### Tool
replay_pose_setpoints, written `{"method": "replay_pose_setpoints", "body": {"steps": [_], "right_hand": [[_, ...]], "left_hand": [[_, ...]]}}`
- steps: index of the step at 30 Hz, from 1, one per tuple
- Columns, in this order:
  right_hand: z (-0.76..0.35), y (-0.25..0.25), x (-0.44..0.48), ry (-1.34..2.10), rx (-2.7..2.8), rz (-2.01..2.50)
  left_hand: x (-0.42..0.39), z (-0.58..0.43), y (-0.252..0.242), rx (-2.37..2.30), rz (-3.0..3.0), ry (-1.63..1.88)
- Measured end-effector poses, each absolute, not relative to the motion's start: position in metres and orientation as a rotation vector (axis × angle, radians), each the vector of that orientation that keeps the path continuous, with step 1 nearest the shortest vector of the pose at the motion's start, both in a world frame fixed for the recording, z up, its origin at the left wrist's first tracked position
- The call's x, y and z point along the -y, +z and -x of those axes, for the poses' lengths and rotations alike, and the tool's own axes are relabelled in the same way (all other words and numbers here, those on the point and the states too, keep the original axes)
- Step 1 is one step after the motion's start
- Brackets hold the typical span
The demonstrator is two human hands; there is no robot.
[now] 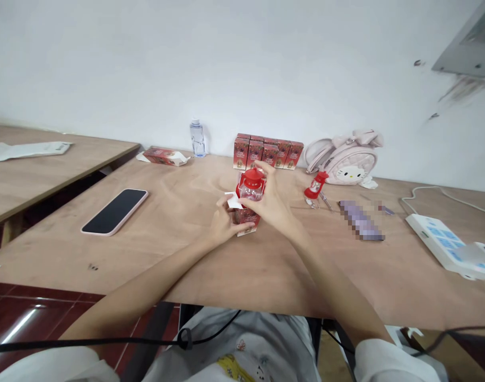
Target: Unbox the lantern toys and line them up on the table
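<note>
My left hand [222, 223] is wrapped round a small red printed box [248, 216], which stands upright with a white flap raised at its top. Between the fingers and thumb of my right hand [272, 199] is a small red lantern [252, 185] with a clear middle. The lantern sits at the box's open top; how far its base reaches inside is hidden by my hands. Another red lantern [316, 185] lies tilted on the table to the right of my right hand.
Several red boxes [255, 151] stand by the wall, with an opened box [165, 156] and a water bottle [197, 139] to their left. A pink bag [348, 162], a blurred purple packet [360, 219] and a power strip [445, 244] are right. A phone [115, 212] lies left.
</note>
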State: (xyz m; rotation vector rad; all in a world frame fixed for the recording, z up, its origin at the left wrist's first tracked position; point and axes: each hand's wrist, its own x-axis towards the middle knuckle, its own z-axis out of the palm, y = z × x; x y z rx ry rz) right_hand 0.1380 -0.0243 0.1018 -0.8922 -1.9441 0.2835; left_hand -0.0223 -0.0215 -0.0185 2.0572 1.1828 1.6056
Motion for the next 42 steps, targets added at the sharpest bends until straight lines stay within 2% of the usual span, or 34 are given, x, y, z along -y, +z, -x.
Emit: {"method": "replay_pose_setpoints", "body": {"steps": [12,24,29,33,36,42], "right_hand": [[-0.144,0.097,0.015,0.366,1.984,0.931],[-0.164,0.079,0.022,0.146,2.07,0.989],[-0.166,0.077,0.027,0.247,2.175,0.793],[-0.166,0.067,0.031,0.319,1.826,0.74],[-0.165,0.057,0.03,0.488,1.48,0.763],[-0.165,0.051,0.023,0.923,1.23,0.621]], "left_hand": [[0.017,0.023,-0.025,-1.114,-2.155,1.644],[0.025,0.023,-0.016,-1.086,-2.257,1.523],[0.025,0.025,-0.016,-1.095,-2.291,1.537],[0.026,0.024,-0.018,-0.991,-2.309,1.565],[0.027,0.024,-0.019,-0.961,-2.338,1.589],[0.026,0.024,-0.012,-0.815,-2.463,1.541]]}}
